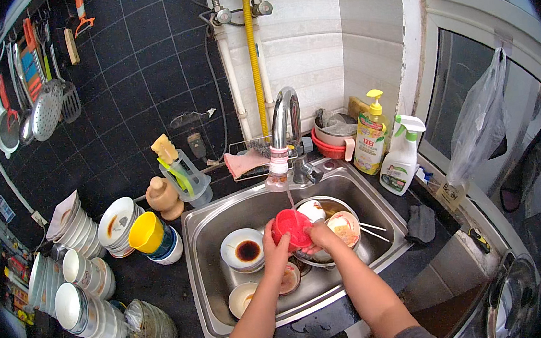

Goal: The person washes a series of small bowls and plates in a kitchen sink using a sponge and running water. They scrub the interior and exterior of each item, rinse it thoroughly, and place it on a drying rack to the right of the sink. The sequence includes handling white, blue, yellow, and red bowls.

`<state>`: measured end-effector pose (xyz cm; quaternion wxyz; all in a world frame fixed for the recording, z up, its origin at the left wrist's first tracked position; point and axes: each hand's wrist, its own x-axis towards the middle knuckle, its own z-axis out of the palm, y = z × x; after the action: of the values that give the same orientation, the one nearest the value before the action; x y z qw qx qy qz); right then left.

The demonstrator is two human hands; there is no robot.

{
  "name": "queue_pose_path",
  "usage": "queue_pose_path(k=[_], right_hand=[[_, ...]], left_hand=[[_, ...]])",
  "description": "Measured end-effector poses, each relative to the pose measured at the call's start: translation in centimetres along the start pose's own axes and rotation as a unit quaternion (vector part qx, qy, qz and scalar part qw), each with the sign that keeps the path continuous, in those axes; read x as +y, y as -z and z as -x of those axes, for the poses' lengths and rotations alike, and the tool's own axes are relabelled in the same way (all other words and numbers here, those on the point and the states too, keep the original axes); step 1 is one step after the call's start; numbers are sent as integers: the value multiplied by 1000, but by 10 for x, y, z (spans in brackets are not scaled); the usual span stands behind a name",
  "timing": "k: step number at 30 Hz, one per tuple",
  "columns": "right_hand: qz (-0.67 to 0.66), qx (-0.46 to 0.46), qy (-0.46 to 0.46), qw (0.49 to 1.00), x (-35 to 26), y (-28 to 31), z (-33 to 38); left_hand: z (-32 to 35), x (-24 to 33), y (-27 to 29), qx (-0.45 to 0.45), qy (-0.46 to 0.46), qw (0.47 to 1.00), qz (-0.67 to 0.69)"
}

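Observation:
Under the running tap, my left hand and my right hand grip a red bowl from its two sides. A thin stream of water falls toward it from the spout. Below and to the right of my hands, a metal basin in the sink holds a stained bowl, a white dish and a pair of white chopsticks. A white bowl with dark liquid sits in the sink left of my hands. Two smaller bowls near my left forearm are partly hidden by it.
Stacks of bowls and plates crowd the left counter, beside a yellow bowl and a glass jar. Right of the tap stand a yellow pump bottle and a spray bottle. A dark cloth lies by the sink's right rim.

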<state>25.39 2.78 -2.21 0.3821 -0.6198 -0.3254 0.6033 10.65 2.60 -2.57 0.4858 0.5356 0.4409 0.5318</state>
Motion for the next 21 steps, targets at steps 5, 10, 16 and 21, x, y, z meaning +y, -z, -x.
queue_pose_path(k=[5, 10, 16, 21], right_hand=[[25, 39, 217, 975, 45, 8, -51], [-71, 42, 90, 992, -3, -2, 7], [-94, 3, 23, 995, -2, -1, 6], [-177, 10, 48, 983, 4, 0, -3]], left_hand=[[-3, 11, 3, -20, -102, 994, -22], [-5, 11, 4, -10, 127, 984, 126], [-1, 2, -1, -50, 51, 992, 108], [3, 14, 1, -70, -141, 980, -118]])
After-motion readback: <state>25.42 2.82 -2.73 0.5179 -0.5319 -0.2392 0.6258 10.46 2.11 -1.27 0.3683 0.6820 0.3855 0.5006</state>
